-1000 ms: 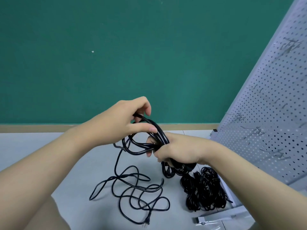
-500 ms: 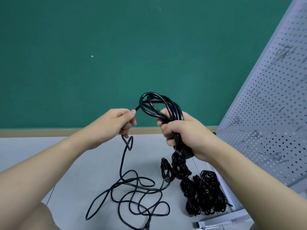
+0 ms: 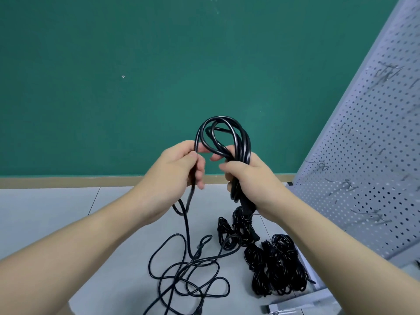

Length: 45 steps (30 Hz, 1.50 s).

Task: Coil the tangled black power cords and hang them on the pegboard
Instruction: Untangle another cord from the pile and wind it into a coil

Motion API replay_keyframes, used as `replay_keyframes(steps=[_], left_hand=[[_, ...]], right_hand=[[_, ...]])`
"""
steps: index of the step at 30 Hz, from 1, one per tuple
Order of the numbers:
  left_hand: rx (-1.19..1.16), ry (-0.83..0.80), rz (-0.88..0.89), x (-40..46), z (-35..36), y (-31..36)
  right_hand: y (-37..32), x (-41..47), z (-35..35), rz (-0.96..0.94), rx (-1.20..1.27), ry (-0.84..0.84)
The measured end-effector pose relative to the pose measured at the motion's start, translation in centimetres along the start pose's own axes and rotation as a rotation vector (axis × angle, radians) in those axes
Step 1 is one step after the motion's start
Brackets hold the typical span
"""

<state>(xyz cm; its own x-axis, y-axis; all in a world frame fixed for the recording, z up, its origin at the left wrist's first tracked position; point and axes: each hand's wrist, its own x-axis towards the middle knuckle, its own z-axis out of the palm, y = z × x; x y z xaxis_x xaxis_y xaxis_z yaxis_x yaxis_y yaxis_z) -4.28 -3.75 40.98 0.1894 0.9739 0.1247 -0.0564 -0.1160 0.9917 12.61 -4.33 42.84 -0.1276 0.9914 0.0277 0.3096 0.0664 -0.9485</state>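
Coiling is partway done: the right hand [image 3: 247,176] clamps a bunch of finished loops [image 3: 223,135] of black power cord, while the left hand [image 3: 179,169], just beside it, pinches the feeding strand. Below the hands, the loose tangle [image 3: 188,271] lies uncoiled on the floor beside bundled cords [image 3: 277,267]. Nothing visibly hangs on the pegboard [image 3: 372,142] to the right.
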Motion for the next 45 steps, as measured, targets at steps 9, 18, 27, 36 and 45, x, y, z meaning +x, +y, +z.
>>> replay_keyframes(steps=[9, 18, 27, 36, 45], left_hand=[[0.343, -0.116, -0.278, -0.3, 1.2, -2.9], [0.036, -0.308, -0.135, -0.8, 2.3, -1.6], [0.261, -0.478, -0.237, -1.4, 0.9, -1.2], [0.336, -0.351, -0.266, -0.6, 1.2, -0.9], [0.451, -0.406, -0.282, -0.9, 1.1, -0.5]], right_hand=[[0.3, -0.3, 0.1, -0.059, 0.077, 0.106], [1.2, -0.3, -0.3, -0.027, 0.167, 0.039], [1.5, -0.9, -0.1, -0.089, 0.067, -0.174], [0.7, 1.5, -2.2, -0.003, 0.566, 0.012], [0.1, 3.0, -4.1, -0.001, 0.932, 0.156]])
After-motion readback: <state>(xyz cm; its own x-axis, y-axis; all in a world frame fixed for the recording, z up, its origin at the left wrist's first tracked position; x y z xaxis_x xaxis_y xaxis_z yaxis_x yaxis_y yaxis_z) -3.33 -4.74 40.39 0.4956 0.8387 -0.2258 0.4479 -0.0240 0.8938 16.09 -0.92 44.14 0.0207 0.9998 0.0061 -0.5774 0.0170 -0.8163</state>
